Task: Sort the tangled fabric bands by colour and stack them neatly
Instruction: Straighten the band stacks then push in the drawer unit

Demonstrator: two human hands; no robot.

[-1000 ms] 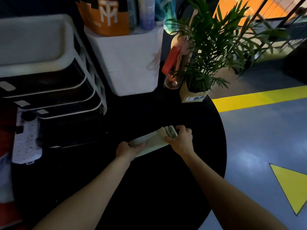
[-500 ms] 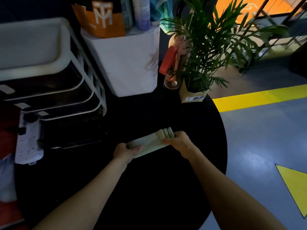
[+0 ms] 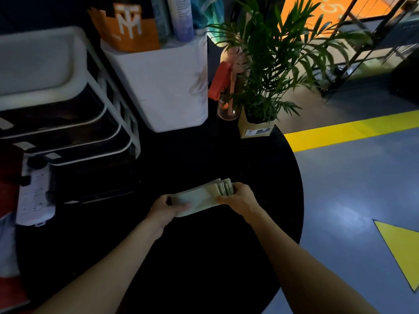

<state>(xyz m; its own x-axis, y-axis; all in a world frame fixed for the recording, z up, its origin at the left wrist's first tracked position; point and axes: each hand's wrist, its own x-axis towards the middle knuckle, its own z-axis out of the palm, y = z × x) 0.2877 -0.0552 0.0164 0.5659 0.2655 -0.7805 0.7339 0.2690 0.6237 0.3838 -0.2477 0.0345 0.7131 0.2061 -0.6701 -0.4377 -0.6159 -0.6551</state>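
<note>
The stack of pale fabric bands (image 3: 199,198) lies on the black round table (image 3: 204,257), in front of the potted plant (image 3: 267,71) and nearer to the person than the plant is. The bands look all of one pale greenish colour, though the light is weak. I think they are laid one over another so that the edges agree, and both hands hold the ends to square the pile.

The left hand (image 3: 165,206) is at the end of the stack that is farther from the plant. Its thumb lies over the top band and the fingers go under or behind the edge, so it pinches this end lightly. The right hand (image 3: 238,196) is at the end nearer the plant, where the folded ends of several bands stand like pages. Its fingers are curled round this end; how hard they press I cannot tell.

Both forearms come from the near edge of the table and point toward the plant, the wrists low, close to the table top. The sorting seems nearly finished for this colour.
</note>
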